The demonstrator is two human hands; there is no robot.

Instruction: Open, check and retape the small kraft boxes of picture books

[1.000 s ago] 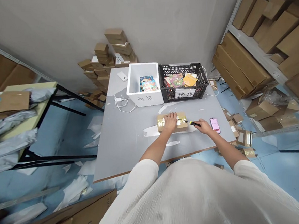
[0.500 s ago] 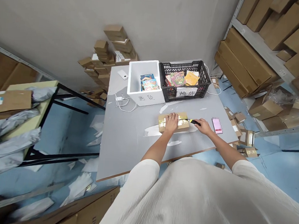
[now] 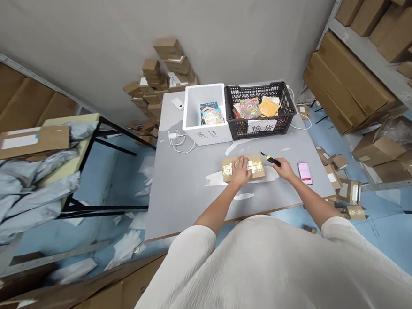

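A small cardboard box [image 3: 257, 173] with shiny yellowish tape across its top lies on the grey table [image 3: 182, 195]. My left hand [image 3: 241, 171] rests flat on the box, fingers stretched over the tape. To the right of the box, my right hand [image 3: 284, 168] is closed around a black and yellow utility knife [image 3: 271, 160]. Its blade is out, pointing up and left, just off the box's far right corner. A phone with a pink screen [image 3: 305, 173] lies to the right of my right hand.
Behind the box stand a white foam box [image 3: 209, 135] with booklets and a black plastic crate [image 3: 260, 132] with more booklets. A white charger with cable [image 3: 175, 136] and a white device [image 3: 177, 104] lie at the left. Cardboard boxes are stacked by the wall [image 3: 169, 48].
The knife has come away from the top of the box and moved toward its far right, blade now tilted upward. My left hand has stayed on the box.
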